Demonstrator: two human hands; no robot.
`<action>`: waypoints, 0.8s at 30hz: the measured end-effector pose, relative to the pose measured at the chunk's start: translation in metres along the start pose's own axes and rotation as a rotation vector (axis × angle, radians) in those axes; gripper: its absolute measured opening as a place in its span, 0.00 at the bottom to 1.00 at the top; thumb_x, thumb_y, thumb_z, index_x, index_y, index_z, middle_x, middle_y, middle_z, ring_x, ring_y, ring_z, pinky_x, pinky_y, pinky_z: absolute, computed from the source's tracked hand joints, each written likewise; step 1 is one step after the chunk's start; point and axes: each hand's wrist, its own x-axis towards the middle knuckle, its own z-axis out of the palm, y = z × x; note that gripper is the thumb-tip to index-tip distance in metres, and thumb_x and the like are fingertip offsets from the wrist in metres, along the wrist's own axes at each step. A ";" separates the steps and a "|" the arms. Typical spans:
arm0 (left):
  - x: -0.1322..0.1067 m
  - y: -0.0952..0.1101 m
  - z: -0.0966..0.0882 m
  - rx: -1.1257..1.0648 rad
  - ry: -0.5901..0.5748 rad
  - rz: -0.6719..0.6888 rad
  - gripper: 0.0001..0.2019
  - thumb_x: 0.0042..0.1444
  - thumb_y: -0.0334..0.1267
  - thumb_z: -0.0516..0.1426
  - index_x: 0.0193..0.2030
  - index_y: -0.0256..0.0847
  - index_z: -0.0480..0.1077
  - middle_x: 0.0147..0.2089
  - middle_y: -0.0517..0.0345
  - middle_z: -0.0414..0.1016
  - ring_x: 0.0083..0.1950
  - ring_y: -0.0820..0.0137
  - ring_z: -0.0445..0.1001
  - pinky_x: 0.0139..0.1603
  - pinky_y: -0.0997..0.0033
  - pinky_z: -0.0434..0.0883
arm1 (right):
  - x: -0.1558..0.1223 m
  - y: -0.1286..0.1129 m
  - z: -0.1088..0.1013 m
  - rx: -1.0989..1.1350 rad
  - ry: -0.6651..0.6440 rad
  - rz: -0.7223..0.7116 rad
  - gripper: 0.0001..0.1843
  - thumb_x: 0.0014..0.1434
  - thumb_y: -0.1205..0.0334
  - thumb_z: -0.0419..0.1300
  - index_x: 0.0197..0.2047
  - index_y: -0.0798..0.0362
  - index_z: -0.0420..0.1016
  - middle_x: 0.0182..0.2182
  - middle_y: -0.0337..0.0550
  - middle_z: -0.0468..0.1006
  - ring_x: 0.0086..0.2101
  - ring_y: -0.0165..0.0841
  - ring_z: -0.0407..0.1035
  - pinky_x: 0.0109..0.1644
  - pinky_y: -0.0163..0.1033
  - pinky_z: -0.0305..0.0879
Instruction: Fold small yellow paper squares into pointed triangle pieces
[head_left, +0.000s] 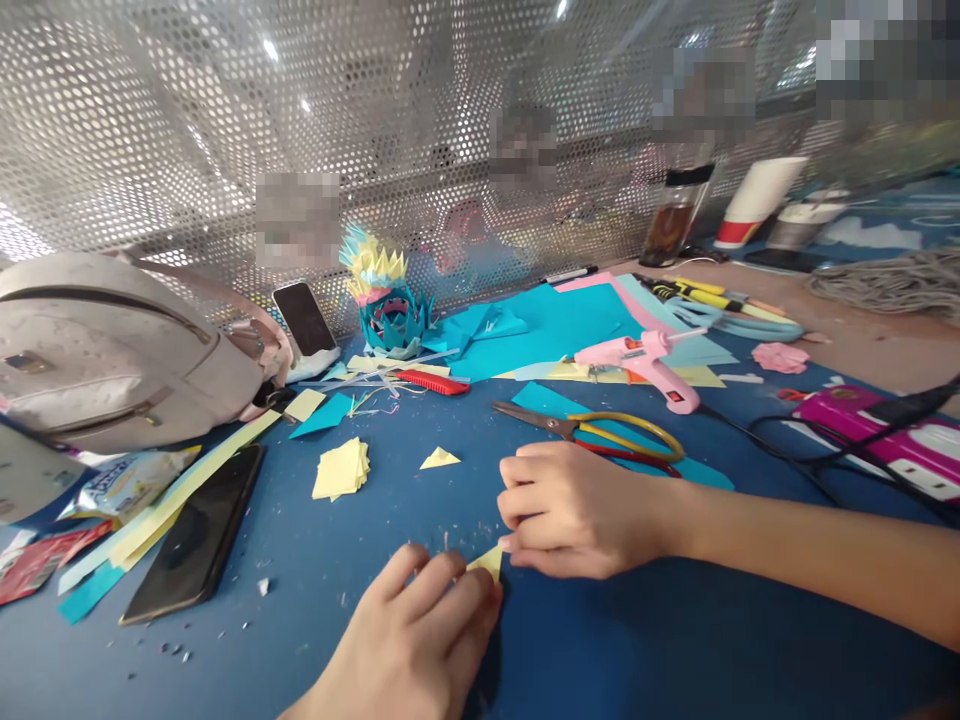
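Between my hands is a small piece of pale yellow paper (491, 562), folded to a point at its visible corner. My left hand (427, 630) presses it with bent fingers that cover most of it. Curled fingers of my right hand (577, 515) meet at the paper's right edge; the exact grip is partly hidden. Just beyond lies a small folded yellow triangle (440, 458). To its left sits a stack of yellow paper squares (341, 469). Scissors with yellow and red handles (630, 432) rest right behind my right hand, on blue paper (705, 472).
A pink glue gun (641, 362) trails a cord toward a purple power strip (885, 430). A red cutter (435, 382) lies near a folded-paper model (386, 300). Phones (199, 540), paper strips (217, 455) and a backpack (135, 350) occupy the left. A perforated metal screen (420, 130) stands behind.
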 end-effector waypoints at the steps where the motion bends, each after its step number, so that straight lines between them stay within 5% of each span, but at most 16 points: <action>1: -0.002 0.003 0.001 0.033 -0.004 0.013 0.17 0.74 0.24 0.46 0.48 0.32 0.76 0.39 0.52 0.81 0.39 0.68 0.78 0.36 0.67 0.71 | 0.000 -0.001 -0.001 -0.005 -0.020 -0.002 0.19 0.72 0.62 0.55 0.27 0.53 0.72 0.28 0.39 0.74 0.32 0.33 0.58 0.35 0.43 0.49; 6: -0.014 0.019 0.010 0.178 0.005 0.030 0.16 0.72 0.24 0.47 0.50 0.30 0.77 0.43 0.49 0.82 0.42 0.67 0.81 0.42 0.70 0.77 | 0.001 0.000 0.003 0.114 0.052 0.131 0.20 0.74 0.60 0.52 0.31 0.53 0.77 0.31 0.41 0.76 0.33 0.33 0.61 0.38 0.42 0.54; 9: -0.016 0.019 0.010 0.195 0.021 0.049 0.15 0.73 0.24 0.49 0.50 0.29 0.77 0.46 0.49 0.83 0.45 0.66 0.83 0.45 0.71 0.79 | 0.001 0.002 0.007 0.274 0.117 0.201 0.17 0.75 0.60 0.51 0.43 0.54 0.81 0.36 0.43 0.80 0.36 0.32 0.65 0.41 0.39 0.59; 18: -0.016 -0.007 -0.004 0.063 -0.080 0.138 0.18 0.76 0.30 0.46 0.57 0.34 0.76 0.54 0.53 0.82 0.55 0.66 0.82 0.58 0.68 0.79 | -0.003 -0.002 0.013 0.354 0.035 0.165 0.20 0.75 0.57 0.50 0.44 0.54 0.83 0.33 0.45 0.79 0.35 0.33 0.68 0.39 0.38 0.61; 24: -0.021 -0.007 0.008 -0.006 -0.057 0.117 0.17 0.75 0.29 0.47 0.56 0.34 0.77 0.56 0.53 0.82 0.57 0.65 0.81 0.60 0.67 0.78 | -0.004 -0.002 0.014 0.329 0.001 0.136 0.22 0.76 0.56 0.47 0.50 0.54 0.82 0.36 0.47 0.77 0.35 0.33 0.67 0.39 0.38 0.60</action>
